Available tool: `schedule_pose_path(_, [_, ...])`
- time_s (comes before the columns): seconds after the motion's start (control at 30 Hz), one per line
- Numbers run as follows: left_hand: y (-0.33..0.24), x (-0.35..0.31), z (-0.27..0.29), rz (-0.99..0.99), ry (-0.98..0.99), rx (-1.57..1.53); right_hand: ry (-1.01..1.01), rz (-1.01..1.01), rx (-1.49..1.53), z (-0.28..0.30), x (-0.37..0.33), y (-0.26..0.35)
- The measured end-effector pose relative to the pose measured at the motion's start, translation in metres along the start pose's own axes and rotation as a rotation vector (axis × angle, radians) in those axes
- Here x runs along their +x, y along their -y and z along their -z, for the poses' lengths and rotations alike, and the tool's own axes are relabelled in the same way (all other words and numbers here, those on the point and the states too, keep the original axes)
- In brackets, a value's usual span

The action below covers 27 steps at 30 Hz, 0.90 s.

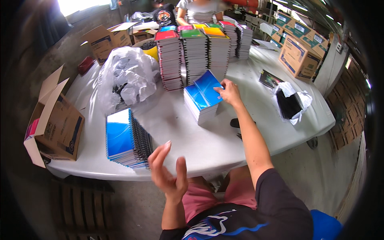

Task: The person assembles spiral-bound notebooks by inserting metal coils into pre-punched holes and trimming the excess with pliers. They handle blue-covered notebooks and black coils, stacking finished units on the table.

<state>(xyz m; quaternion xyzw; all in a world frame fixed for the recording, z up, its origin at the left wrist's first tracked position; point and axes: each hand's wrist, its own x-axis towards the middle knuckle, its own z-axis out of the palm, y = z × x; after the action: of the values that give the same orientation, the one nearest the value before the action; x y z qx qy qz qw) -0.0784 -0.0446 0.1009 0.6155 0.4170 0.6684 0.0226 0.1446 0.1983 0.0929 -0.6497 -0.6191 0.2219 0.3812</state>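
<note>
Handling a blue notebook (211,85) looks like the step: right hand (230,93) pinches its edge atop the central stack (206,115); left hand (169,176) is empty, fingers spread (beside the blue spiral-bound pile (119,136)). Clean lifting probably calls for a firm pinch plus left-side support.

Near the middle of the worktop (180,146) I saw a short stack of notebooks (203,98), with the person's right hand (230,93) at its right edge. Tall piles of notebooks (195,56) stood just behind it. To its left, nearer the front, lay another batch of notebooks (121,138), with a plastic bag (127,78) behind that. An open carton (64,128) stood at the left end; a wrapper (306,100) lay rightward, before a closed carton (298,58).
</note>
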Motion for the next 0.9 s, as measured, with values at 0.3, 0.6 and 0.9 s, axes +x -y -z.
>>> schedule_pose_path(0.3, [0.067, -0.026, -0.072, 0.741, 0.141, -0.654, 0.428, 0.239, 0.453, 0.033, -0.162, -0.004])
schedule_pose_path(0.6, [0.021, -0.006, -0.063, 0.043, 0.71, 0.607, -0.347, -0.493, -0.82, 0.217, -0.019, -0.225])
schedule_pose_path(0.9, [0.038, -0.026, -0.067, 0.055, 0.755, 0.504, -0.129, -0.791, -0.801, 0.233, 0.008, -0.22])
